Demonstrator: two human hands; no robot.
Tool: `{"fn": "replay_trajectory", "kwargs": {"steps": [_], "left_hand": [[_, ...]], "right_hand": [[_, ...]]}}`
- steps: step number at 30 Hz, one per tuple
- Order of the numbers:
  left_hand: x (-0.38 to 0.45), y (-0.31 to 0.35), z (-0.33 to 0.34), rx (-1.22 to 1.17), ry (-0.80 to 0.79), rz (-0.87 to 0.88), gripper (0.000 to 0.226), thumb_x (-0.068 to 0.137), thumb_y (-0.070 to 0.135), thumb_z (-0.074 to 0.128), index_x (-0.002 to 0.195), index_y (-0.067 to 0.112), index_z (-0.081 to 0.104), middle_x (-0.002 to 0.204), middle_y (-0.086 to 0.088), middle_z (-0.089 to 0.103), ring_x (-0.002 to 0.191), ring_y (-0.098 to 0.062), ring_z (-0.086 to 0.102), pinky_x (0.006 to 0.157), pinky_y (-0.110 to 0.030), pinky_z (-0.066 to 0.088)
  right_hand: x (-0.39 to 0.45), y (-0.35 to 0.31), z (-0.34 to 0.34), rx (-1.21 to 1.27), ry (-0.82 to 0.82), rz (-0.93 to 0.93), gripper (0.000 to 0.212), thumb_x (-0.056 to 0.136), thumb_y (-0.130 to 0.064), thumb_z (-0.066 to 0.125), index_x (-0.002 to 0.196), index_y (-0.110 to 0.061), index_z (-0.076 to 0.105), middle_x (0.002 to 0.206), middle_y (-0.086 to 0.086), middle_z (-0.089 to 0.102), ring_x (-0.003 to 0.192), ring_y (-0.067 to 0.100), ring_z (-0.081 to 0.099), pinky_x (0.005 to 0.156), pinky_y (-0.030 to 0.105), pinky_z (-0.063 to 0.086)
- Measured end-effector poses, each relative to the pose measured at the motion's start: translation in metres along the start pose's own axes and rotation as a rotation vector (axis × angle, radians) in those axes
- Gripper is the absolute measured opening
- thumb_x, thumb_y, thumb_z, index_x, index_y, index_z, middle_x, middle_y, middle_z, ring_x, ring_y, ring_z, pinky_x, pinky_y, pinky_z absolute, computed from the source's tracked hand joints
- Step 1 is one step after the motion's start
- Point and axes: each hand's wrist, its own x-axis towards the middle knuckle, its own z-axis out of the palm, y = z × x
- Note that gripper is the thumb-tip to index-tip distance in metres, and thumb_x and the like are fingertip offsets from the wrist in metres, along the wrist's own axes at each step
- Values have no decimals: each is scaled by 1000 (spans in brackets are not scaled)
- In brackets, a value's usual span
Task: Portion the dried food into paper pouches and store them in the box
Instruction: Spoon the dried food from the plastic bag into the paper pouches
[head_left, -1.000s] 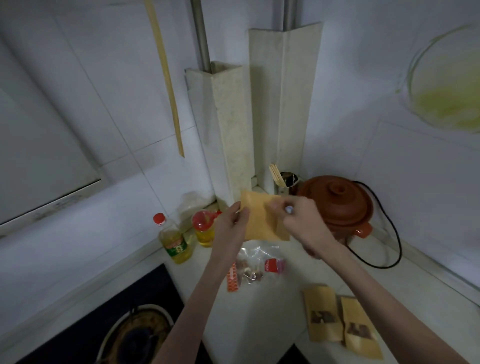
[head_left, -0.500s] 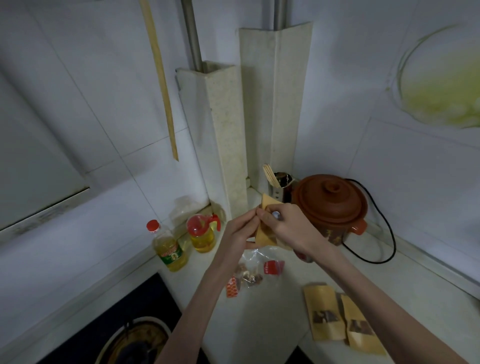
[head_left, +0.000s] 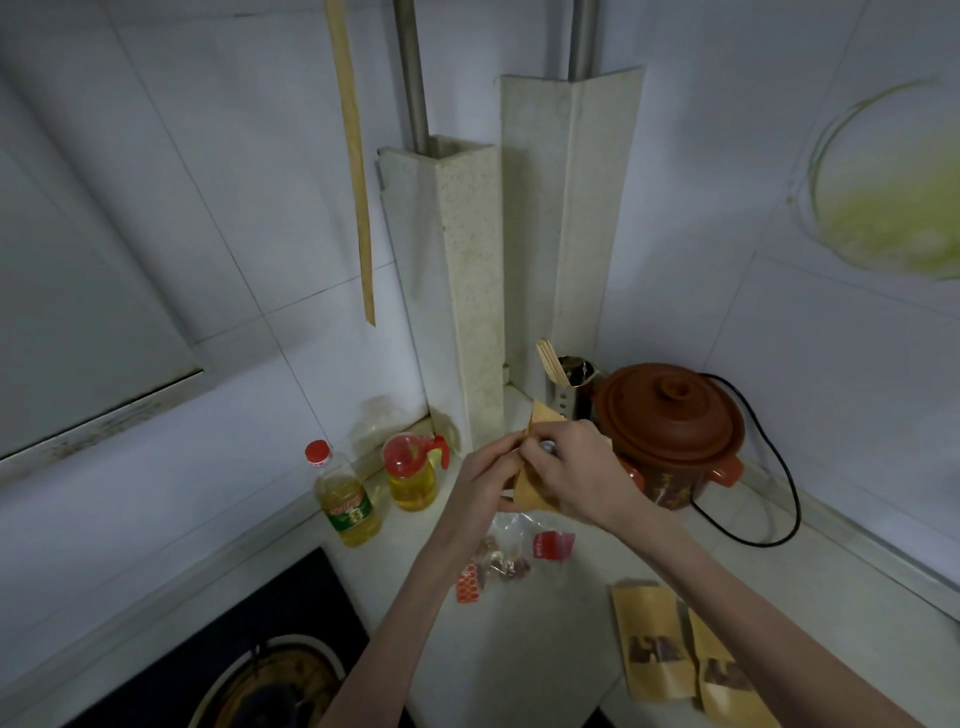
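Observation:
I hold a brown paper pouch (head_left: 530, 491) in the air above the counter, turned edge-on to me. My left hand (head_left: 485, 483) pinches its left side and my right hand (head_left: 571, 475) pinches its top edge from the right. Below my hands a clear plastic bag of dried food (head_left: 511, 558) with red labels lies on the white counter (head_left: 493, 649). Two more paper pouches (head_left: 652, 642) (head_left: 727, 675) with dark windows lie flat at the lower right. No box is in view.
A brown clay pot (head_left: 670, 431) with a black cord stands behind my right hand, next to a metal chopstick holder (head_left: 571, 379). Two oil bottles (head_left: 345, 499) (head_left: 413, 470) stand at the left wall. A gas stove (head_left: 249, 670) fills the lower left.
The pouch has turned from facing me flat to nearly edge-on. Both hands have come together at its top and sit slightly lower.

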Motion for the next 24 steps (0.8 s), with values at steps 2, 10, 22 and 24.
{"fn": "replay_trajectory", "kwargs": {"steps": [2,10,22,24], "left_hand": [[-2,3,-3,102,-32,22,25,90,29,51,103,34,72,89,4,74,88,-11,71,67,-25,57],[4,4,-6,649,-159,123,34,94,37,45,66,25,61,51,10,62,43,1,53,47,-9,38],[4,6,2,367,-201,-37,26,83,27,50,62,21,62,48,6,52,43,-10,53,67,-46,61],[2,4,3,350,-200,-17,27,86,25,47,63,13,58,45,8,47,39,-10,48,67,-51,60]], "right_hand": [[-5,5,0,23,-27,-31,33,89,-13,52,59,2,53,52,12,52,47,13,41,52,25,32],[-14,16,-4,150,-128,-44,32,90,-7,51,59,2,51,54,13,50,50,8,39,53,31,35],[-18,16,-11,440,-148,65,33,87,-8,45,55,-6,40,53,4,35,50,10,31,50,29,26],[-20,16,-10,494,-143,84,35,88,-5,44,54,-5,37,53,7,32,50,13,28,50,32,25]]}}
